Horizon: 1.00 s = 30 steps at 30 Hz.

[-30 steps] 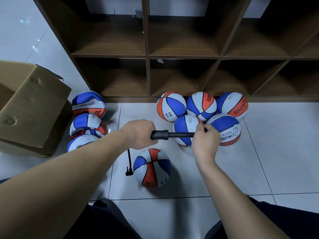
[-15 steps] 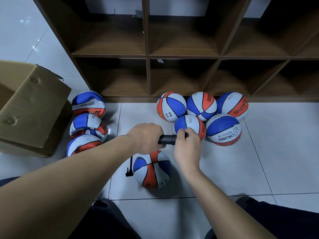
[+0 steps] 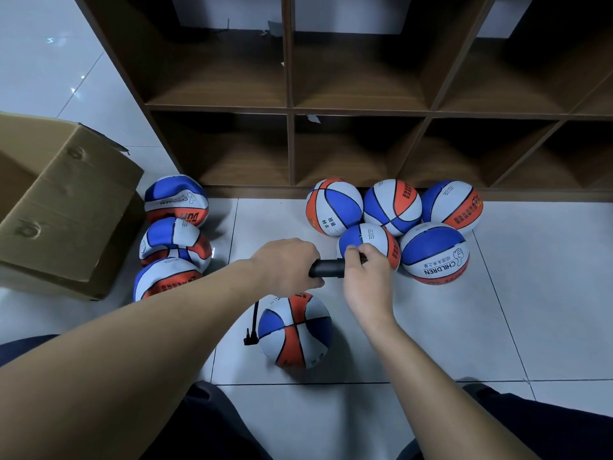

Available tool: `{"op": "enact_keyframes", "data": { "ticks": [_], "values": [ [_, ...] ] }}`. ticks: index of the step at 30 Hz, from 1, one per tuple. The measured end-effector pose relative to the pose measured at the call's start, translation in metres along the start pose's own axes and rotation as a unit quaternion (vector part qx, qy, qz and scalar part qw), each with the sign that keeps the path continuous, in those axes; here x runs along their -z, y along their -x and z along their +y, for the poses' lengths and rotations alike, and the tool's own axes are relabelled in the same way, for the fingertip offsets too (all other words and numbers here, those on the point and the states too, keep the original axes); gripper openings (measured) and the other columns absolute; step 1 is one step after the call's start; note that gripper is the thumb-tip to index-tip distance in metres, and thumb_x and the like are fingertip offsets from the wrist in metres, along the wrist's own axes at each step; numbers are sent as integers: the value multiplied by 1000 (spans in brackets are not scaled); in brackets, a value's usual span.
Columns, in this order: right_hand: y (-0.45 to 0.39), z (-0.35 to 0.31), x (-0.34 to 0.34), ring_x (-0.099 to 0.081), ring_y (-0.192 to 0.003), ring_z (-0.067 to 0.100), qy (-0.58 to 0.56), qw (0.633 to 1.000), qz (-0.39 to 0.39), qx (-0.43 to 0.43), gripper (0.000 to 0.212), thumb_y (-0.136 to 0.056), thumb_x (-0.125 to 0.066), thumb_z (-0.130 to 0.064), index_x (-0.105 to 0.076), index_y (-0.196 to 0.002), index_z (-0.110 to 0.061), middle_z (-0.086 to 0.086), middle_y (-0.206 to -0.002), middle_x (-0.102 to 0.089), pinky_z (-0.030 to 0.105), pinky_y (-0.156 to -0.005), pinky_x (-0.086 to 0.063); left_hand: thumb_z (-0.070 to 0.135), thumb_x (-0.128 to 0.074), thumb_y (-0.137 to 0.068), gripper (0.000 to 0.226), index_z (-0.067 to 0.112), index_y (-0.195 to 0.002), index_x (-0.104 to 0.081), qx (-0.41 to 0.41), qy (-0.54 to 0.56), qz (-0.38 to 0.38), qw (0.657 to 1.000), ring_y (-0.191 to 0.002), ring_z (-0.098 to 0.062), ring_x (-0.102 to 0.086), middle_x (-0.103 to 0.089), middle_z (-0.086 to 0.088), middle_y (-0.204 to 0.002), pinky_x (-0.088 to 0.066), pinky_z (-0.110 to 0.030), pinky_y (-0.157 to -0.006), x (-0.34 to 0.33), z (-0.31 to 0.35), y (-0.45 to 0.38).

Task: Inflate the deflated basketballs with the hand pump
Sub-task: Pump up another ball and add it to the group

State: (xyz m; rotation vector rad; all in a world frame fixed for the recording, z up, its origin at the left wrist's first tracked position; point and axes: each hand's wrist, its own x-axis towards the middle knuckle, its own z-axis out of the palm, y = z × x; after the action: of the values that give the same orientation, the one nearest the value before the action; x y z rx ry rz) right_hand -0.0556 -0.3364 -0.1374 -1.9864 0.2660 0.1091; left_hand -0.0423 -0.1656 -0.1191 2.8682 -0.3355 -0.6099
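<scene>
Overhead, a brown cubby shelf (image 3: pixel 358 107) is set against the wall on pale floor tiles (image 3: pixel 530 310). Left of the shelf a cardboard box (image 3: pixel 59 214) is laid open, with three sagging basketballs (image 3: pixel 175 242) kept just beside it, presumably awaiting air. Five round basketballs (image 3: pixel 434 252) are clustered at the shelf's foot, likely finished. Nearer than these, one basketball (image 3: pixel 295 330) is parked on the floor with the hose (image 3: pixel 252 325) at its side. Above it the hand pump (image 3: pixel 326 267) is held level: its barrel is clasped by the left hand (image 3: pixel 285 265), its handle end gripped by the right hand (image 3: pixel 366 275), pushed nearly home.
</scene>
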Motion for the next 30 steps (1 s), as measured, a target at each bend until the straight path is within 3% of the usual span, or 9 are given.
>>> {"op": "enact_keyframes", "data": {
  "ticks": [3, 6, 9, 11, 14, 17, 22, 30],
  "values": [
    [-6, -5, 8, -50, -61, 21, 6, 1000, 2, 27, 34, -104, -55, -29, -53, -75, -12, 0, -63, -54, 38, -60, -45, 49, -67, -92, 29, 24, -78, -63, 8, 35, -2, 999, -64, -19, -58, -62, 2, -69, -50, -35, -61, 1, -3, 0],
    [-19, -7, 28, -48, -57, 11, -10, 999, 34, 28, 31, -104, -58, -21, -59, -78, -6, 6, -66, -55, 30, -56, -44, 48, -68, -92, 32, 23, -73, -58, 26, 47, -9, 999, -63, -20, -56, -60, 2, -66, -42, -31, -57, 5, -14, 1],
    [-39, 0, 52, -61, -69, 33, -40, 997, 72, -12, 31, -100, -61, -28, -62, -80, -4, 21, -78, -66, 41, -66, -58, 50, -69, -91, 32, 22, -77, -63, 49, 48, -28, 997, -65, -22, -59, -63, 1, -68, -44, -30, -58, 10, -30, 3],
    [-45, 3, 60, -63, -70, 31, -53, 995, 75, -37, 32, -98, -62, -29, -62, -82, -2, 23, -84, -69, 44, -71, -62, 51, -70, -90, 32, 21, -79, -65, 55, 51, -33, 997, -64, -21, -58, -63, 1, -69, -44, -30, -58, 12, -33, 3],
    [-43, 3, 59, -57, -63, 16, -71, 991, 102, -54, 30, -99, -61, -22, -59, -73, -7, 9, -67, -65, 33, -61, -55, 51, -68, -92, 32, 22, -79, -63, 44, 28, -26, 998, -63, -19, -56, -62, 2, -70, -41, -30, -57, 11, -23, 2],
    [-35, 0, 49, -44, -56, 18, -70, 985, 149, -61, 35, -96, -58, -19, -48, -63, -14, -4, -54, -48, 35, -57, -42, 53, -65, -93, 33, 24, -78, -61, 41, 8, -11, 999, -64, -19, -58, -62, 2, -71, -44, -31, -58, 8, -17, 2],
    [-23, -6, 31, -41, -56, 19, -43, 987, 151, -34, 32, -97, -56, -19, -47, -67, -12, 0, -56, -45, 37, -56, -40, 52, -64, -93, 31, 24, -80, -64, 42, -5, 9, 999, -64, -19, -59, -62, 3, -71, -45, -31, -57, 8, -14, 2],
    [-3, -5, 8, -40, -60, 24, -2, 996, 85, -21, 34, -102, -52, -18, -43, -70, -10, 4, -60, -45, 39, -56, -35, 51, -63, -94, 32, 23, -79, -63, 31, -18, 10, 999, -63, -20, -57, -60, 4, -68, -42, -31, -56, 4, -4, 3]
  ]
}}
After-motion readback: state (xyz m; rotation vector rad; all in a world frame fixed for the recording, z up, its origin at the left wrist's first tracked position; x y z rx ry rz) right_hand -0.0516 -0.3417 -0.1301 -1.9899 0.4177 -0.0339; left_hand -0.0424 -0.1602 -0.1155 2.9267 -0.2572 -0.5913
